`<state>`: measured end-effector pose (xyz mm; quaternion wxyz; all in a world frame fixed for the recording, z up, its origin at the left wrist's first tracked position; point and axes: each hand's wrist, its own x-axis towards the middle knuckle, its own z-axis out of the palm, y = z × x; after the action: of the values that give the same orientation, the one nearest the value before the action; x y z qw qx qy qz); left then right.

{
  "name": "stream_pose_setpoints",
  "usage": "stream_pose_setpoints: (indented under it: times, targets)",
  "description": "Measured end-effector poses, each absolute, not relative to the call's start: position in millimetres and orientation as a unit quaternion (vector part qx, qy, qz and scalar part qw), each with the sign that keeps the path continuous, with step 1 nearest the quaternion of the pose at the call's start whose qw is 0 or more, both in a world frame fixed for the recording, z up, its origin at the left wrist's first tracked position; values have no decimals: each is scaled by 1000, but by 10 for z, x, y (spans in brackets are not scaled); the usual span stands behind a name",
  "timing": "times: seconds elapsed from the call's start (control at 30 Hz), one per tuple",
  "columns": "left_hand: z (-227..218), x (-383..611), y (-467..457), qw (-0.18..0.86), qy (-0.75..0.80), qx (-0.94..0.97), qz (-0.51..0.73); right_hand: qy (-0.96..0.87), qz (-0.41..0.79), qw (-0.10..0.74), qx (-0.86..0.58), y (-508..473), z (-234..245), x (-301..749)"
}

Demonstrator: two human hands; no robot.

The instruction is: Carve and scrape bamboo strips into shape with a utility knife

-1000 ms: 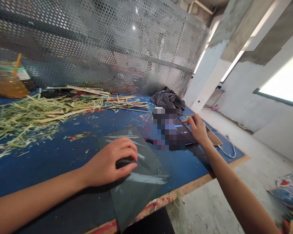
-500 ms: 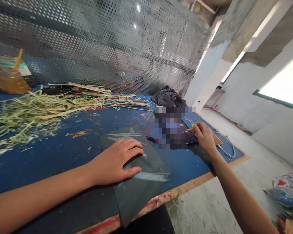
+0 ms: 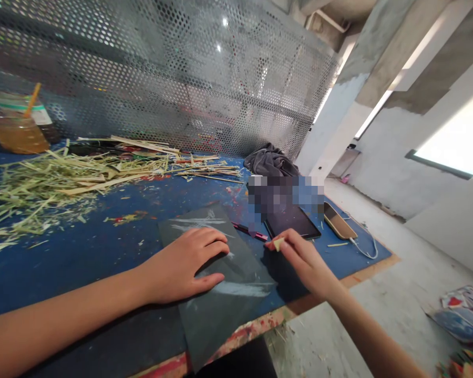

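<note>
Here's the left hand (image 3: 187, 262), grip splayed and slack on the dark sheet (image 3: 244, 269) at six o'clock; at five, the right hand (image 3: 309, 265) pinches a pale piece (image 3: 278, 243). A firm press should steady the sheet best!

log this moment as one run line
left hand: resting on pale-streaked dark grey sheet | right hand: pinching small pale-yellow piece beside sheet | nearby: tablet, phone with white cable
</note>
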<state>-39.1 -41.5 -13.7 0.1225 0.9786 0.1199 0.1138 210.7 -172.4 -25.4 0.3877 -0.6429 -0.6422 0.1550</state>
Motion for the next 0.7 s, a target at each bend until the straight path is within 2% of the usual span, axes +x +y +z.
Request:
stream_pose_setpoints:
  times: [0.07,0.2,0.57,0.7]
  targets:
    - [-128,-389,-411,119,118,979,113,-650,147,349,-659,-1732,-261,1992]
    - [-125,-387,-408,121,115,980,108,-662,117,323,-666,-1721,-291,1946]
    - [-142,-399,-416,126,112,978,121,-598,-29,297,-744,-1820,-411,2063]
    - [-177,-406,-417,128,134,974,128,-588,-43,286,-755,-1854,-270,2149]
